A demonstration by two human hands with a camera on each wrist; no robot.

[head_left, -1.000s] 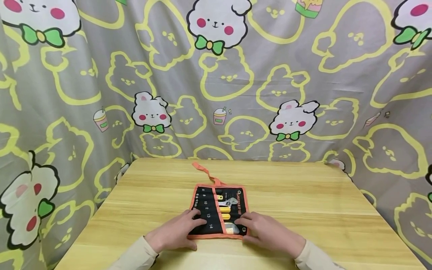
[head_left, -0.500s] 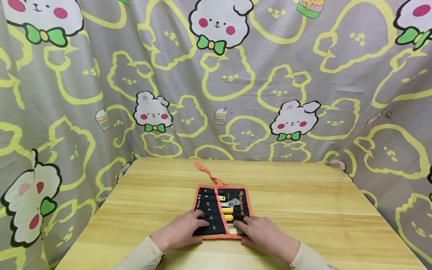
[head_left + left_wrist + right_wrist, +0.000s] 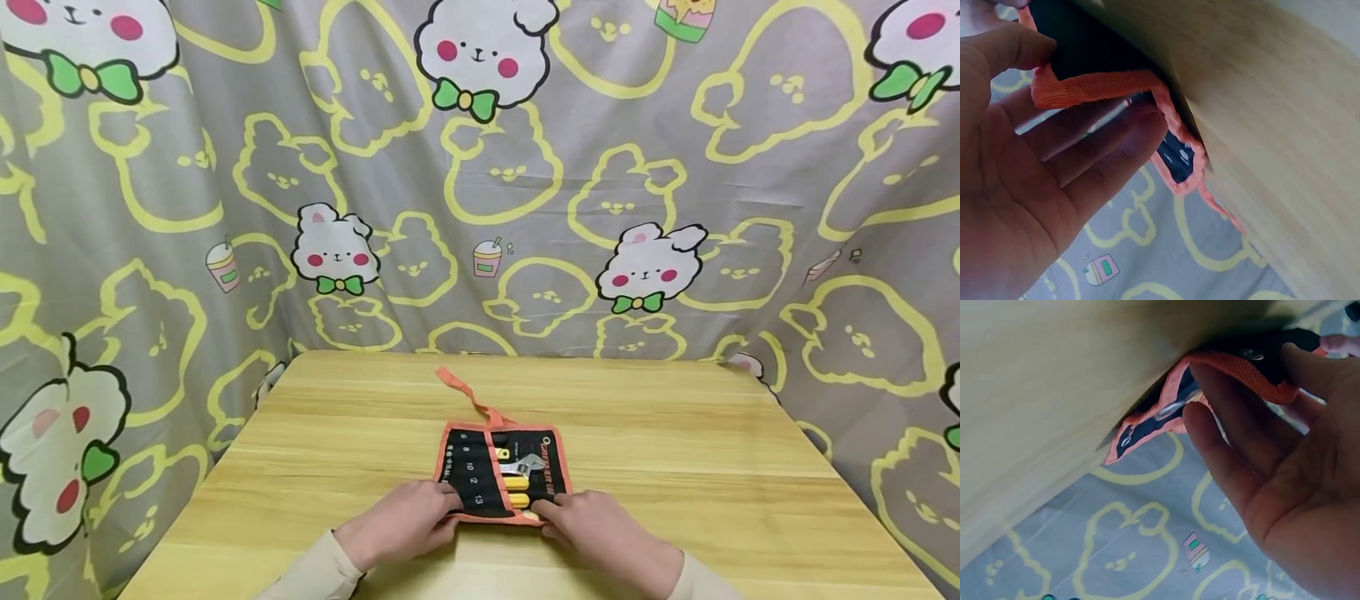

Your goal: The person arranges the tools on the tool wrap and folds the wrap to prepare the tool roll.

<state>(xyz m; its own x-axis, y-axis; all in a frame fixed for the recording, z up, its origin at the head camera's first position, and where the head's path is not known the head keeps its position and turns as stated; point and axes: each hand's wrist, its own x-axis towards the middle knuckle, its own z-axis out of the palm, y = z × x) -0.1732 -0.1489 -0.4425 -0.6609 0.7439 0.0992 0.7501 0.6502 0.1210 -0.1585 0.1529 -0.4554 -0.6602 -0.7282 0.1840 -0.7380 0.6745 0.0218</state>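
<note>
A black tool roll [image 3: 480, 475] with orange trim lies spread on the table, its near edge lifted and curling over. My left hand [image 3: 408, 521] grips the near left corner, thumb on the black underside and fingers over the pocket side. At the near right corner my right hand [image 3: 600, 533] pinches the edge the same way. Both wrist views show the raised orange edge [image 3: 1094, 90] between thumb and fingers. An adjustable wrench [image 3: 521, 467] and yellow handles [image 3: 517, 483] sit in the pockets. The nearest pocket is partly hidden by the fold.
From the roll's far edge an orange strap [image 3: 461, 390] trails across the wooden table [image 3: 675, 417]. A grey curtain [image 3: 525, 192] printed with cartoon animals hangs behind the table and on both sides.
The roll's near edge has come up and folded away from me, covering the printed 14 and much of the nearest tool. Both hands now hold the corners instead of resting over the pockets.
</note>
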